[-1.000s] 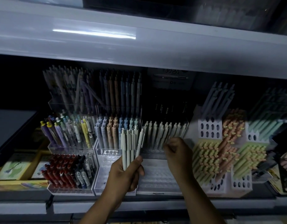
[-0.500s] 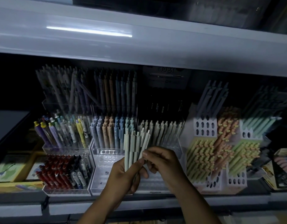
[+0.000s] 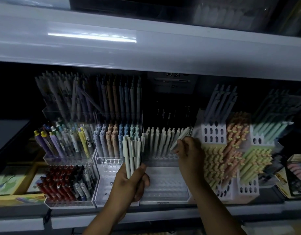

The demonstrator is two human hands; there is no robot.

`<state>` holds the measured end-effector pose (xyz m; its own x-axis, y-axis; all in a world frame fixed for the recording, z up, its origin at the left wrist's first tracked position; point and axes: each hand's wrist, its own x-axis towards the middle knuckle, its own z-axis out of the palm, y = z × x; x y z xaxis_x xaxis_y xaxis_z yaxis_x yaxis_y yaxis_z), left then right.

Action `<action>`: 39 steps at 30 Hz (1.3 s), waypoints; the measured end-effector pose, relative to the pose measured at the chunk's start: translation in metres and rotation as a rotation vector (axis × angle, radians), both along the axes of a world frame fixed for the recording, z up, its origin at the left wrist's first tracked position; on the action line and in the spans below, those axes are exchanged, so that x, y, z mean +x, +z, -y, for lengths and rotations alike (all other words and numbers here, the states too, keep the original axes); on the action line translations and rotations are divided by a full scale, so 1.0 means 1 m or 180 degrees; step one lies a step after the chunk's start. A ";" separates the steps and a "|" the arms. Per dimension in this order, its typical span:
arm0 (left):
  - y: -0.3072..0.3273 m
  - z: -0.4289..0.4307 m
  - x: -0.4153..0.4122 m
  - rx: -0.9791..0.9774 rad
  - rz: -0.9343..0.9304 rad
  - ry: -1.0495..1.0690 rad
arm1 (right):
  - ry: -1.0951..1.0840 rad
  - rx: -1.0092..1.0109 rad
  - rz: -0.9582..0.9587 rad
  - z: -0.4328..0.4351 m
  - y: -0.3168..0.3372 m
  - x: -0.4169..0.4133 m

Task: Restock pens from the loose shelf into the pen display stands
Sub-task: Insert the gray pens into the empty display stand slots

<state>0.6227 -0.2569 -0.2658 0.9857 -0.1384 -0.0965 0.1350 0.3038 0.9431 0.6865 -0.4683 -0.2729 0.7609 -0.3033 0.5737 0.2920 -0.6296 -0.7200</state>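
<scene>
One pale pen (image 3: pixel 181 137), pinched by the right hand (image 3: pixel 188 150), slants up-right, lower end near the clear stand (image 3: pixel 165 184); left hand (image 3: pixel 129 182) grips the upright bundle (image 3: pixel 132 155).

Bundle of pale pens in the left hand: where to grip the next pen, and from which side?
Probably pinch a right-edge pen's upper barrel, coming from the right: the bundle of pale pens stands upright, tops free, and the left hand wraps the lower barrels.
</scene>
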 end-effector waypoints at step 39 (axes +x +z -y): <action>0.001 -0.005 -0.007 0.0109 0.0094 0.0161 | 0.0177 -0.0870 -0.0371 0.010 -0.022 0.022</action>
